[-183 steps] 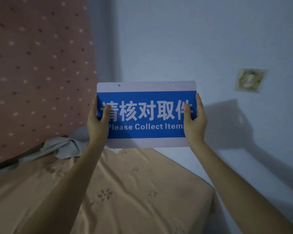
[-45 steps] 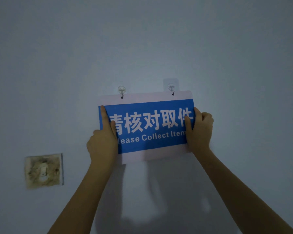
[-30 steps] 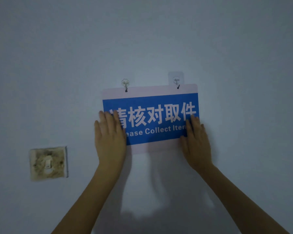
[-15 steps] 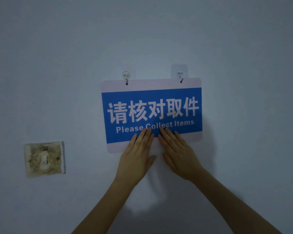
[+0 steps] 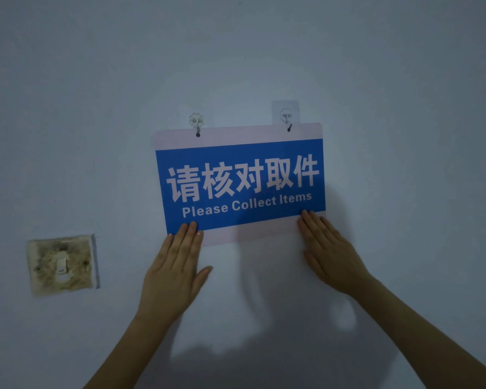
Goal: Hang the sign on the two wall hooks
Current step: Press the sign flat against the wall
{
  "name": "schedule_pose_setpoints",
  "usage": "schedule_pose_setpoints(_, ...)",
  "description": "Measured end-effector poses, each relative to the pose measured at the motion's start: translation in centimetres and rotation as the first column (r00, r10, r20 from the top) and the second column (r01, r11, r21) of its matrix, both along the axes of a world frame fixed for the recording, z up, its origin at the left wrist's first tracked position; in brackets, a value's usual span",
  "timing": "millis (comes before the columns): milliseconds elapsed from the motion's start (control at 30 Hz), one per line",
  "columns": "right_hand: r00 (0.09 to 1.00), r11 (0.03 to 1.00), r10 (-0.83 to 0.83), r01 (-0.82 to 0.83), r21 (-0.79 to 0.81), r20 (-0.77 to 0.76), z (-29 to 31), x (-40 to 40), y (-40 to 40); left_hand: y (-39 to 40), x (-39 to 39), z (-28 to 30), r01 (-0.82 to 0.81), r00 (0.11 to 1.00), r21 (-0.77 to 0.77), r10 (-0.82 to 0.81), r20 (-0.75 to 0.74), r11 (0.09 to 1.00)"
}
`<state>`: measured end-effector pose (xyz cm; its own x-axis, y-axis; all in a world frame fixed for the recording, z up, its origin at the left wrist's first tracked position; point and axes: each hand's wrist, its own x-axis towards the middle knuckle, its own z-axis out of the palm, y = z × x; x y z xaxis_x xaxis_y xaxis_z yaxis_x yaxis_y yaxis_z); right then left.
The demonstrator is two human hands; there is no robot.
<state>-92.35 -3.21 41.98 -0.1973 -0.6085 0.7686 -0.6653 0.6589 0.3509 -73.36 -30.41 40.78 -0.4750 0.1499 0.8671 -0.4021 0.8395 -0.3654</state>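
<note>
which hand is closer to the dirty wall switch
Left. The left hand lies flat on the wall at the sign's lower left corner, just right of the wall switch. The right hand is at the lower right corner, farther off.

Both bare forearms extend upward and forward, converging slightly. The left hand (image 5: pixel 174 273) is flat, fingers together and extended, thumb splayed to the right. The right hand (image 5: pixel 330 255) is likewise flat, fingers extended and angled up-left.
</note>
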Motion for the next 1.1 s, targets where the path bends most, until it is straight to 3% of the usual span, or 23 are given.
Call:
schedule_pose_setpoints(200,0.998,0.998,-0.028,0.031,-0.050,0.059,-0.7,-0.6,0.7,-0.9,1.6,-0.9,-0.049,0.998,0.012,0.049,-0.037,0.999)
schedule_pose_setpoints(333,0.978,0.956,-0.025,0.084,-0.283,0.205,-1.3,-0.5,1.5,0.6,3.1,-0.6,-0.100,0.981,0.049,0.106,-0.161,0.994)
schedule_pose_setpoints(400,0.982,0.923,0.001,0.071,-0.378,0.188,-1.0,0.4,0.9,1.9,3.1,-0.4,-0.039,0.978,0.018,0.042,-0.205,0.999)
schedule_pose_setpoints(500,0.991,0.945,0.120,-0.097,-0.311,0.058,0.2,3.1,-2.4,4.6,0.9,0.0,0.067,0.988,-0.060,-0.075,-0.138,0.996)
schedule_pose_setpoints(633,0.976,0.956,0.215,-0.205,-0.207,0.024,0.4,5.3,-7.1,5.3,-1.8,0.8,0.039,0.998,0.050,-0.036,-0.055,0.998)
schedule_pose_setpoints(733,0.983,0.962,0.185,-0.179,-0.205,0.011,0.3,4.8,-7.9,4.0,-1.8,0.6,-0.017,1.000,0.097,0.018,-0.011,0.995)
schedule_pose_setpoints(900,0.990,0.988,0.138,-0.139,-0.074,-0.014,0.9,3.5,-6.0,2.3,-0.8,0.6,-0.031,0.999,0.013,0.031,0.011,0.999)
schedule_pose_setpoints(1100,0.992,0.990,0.009,0.009,-0.142,0.129,-0.6,1.0,-1.2,-0.4,2.2,-1.1,-0.018,0.998,-0.006,0.017,-0.059,1.000)
